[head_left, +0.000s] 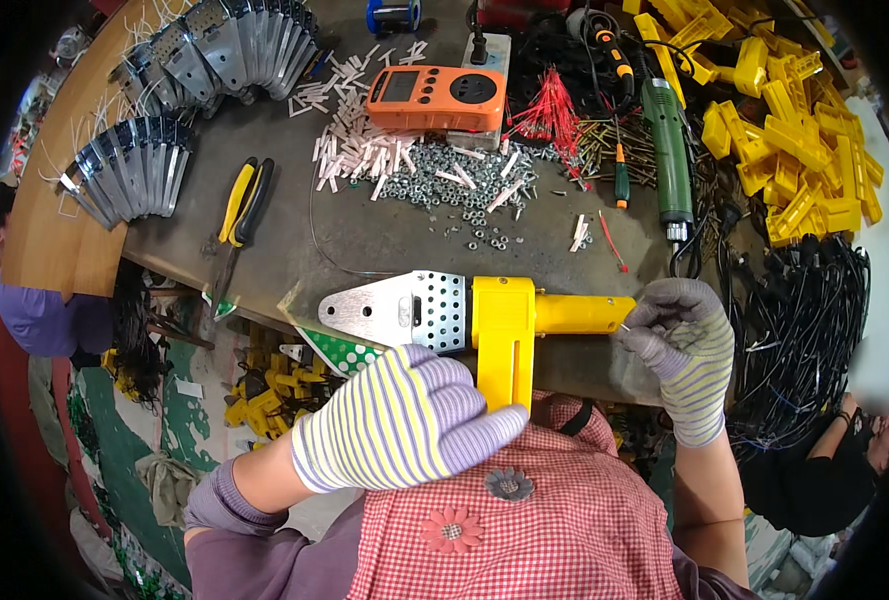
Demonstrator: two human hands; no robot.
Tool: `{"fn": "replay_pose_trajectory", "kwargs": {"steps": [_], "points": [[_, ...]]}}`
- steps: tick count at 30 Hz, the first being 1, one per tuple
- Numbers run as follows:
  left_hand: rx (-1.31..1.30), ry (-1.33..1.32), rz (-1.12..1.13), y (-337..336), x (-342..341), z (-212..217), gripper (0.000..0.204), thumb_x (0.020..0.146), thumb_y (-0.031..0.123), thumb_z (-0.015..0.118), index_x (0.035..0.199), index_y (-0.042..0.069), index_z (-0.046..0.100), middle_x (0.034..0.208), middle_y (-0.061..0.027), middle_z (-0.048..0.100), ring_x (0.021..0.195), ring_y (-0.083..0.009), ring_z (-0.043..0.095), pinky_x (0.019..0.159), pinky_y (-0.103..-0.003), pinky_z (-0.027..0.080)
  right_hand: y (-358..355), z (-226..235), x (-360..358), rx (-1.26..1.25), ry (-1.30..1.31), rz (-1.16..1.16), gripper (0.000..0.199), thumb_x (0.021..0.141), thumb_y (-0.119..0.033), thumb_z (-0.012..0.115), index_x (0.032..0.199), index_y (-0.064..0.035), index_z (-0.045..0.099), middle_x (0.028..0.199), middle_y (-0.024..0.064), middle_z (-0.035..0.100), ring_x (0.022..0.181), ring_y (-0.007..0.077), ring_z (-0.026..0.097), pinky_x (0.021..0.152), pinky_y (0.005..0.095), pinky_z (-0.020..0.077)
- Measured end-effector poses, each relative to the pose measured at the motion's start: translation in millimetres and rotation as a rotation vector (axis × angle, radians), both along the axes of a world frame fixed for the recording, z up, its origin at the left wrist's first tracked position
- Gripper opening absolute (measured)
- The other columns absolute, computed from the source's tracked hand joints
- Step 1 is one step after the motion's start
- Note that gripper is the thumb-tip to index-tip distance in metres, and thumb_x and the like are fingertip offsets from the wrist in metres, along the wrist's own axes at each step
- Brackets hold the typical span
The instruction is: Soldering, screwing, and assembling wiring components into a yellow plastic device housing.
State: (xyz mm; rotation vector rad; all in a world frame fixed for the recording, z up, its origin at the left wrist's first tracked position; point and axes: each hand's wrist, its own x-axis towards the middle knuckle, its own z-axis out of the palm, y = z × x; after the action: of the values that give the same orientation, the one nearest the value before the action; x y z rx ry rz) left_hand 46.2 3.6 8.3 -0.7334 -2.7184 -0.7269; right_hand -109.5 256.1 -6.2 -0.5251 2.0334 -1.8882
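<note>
A pipe welder (pixel 504 335) lies across the near edge of the workbench. Its flat silver heating plate (pixel 389 310), tapered and dotted with holes, points left, and its yellow plastic handle points right. My left hand (pixel 414 415), in a striped glove, closes round the lower part of the yellow housing, thumb across its bottom end; some fingertips are hidden. At the handle's right end, my gloved right hand (pixel 679 345) is pinched closed at thumb and forefinger. A tiny thin thing shows at those fingertips, too small to name.
Pliers (pixel 239 215) lie left. Beyond the welder are nuts (pixel 434 185), white sleeves (pixel 349 150), an orange meter (pixel 434 98) and red wires (pixel 549 110). A green electric screwdriver (pixel 669 150), yellow housings (pixel 794 140) and black cables (pixel 799 320) occupy the right; metal plates (pixel 129 165) stand left.
</note>
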Motion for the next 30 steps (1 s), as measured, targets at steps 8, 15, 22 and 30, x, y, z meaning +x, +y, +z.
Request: {"fn": "replay_pose_trajectory", "kwargs": {"steps": [8,15,22,30], "points": [[-0.16,0.111,-0.14,9.1,1.1,0.1,0.033,0.078,0.022,0.068,0.111,0.018,0.073,0.086,0.0034,0.064,0.08,-0.0138,0.06,0.059,-0.03,0.041,3.2,0.0,1.8,0.023,0.085,0.043,0.039,0.081,0.007,0.074,0.116,-0.0002,0.061,0.097,0.0064,0.068,0.091,0.0123,0.066,0.084,0.0258,0.0538],[-0.08,0.016,0.181,34.2,-68.1,15.8,0.049,0.074,0.028,0.075,0.118,0.008,0.067,0.107,-0.008,0.065,0.099,-0.0294,0.06,0.087,-0.045,0.047,-3.0,0.7,0.6,0.294,0.561,0.065,0.032,0.079,-0.001,0.074,0.109,-0.0039,0.066,0.081,0.0039,0.066,0.073,0.0171,0.063,0.068,0.0296,0.0506],[-0.143,-0.283,0.18,58.2,-115.0,-11.7,0.044,0.074,0.038,0.077,0.101,0.006,0.066,0.092,-0.0137,0.065,0.085,-0.0323,0.064,0.078,-0.045,0.049,13.0,-10.3,-18.0,0.468,1.376,0.343,0.03,0.072,-0.013,0.07,0.101,-0.0072,0.071,0.092,0.005,0.071,0.08,0.0205,0.067,0.063,0.0356,0.0535],[-0.074,-0.23,0.221,57.1,-116.2,-17.0,0.038,0.072,0.036,0.078,0.092,0.007,0.065,0.087,-0.0129,0.064,0.082,-0.0316,0.064,0.074,-0.045,0.049,1.3,-3.9,-28.8,0.434,1.024,0.396,0.029,0.073,-0.01,0.071,0.101,-0.0042,0.07,0.084,0.009,0.069,0.072,0.0289,0.065,0.064,0.0403,0.0529]]}}
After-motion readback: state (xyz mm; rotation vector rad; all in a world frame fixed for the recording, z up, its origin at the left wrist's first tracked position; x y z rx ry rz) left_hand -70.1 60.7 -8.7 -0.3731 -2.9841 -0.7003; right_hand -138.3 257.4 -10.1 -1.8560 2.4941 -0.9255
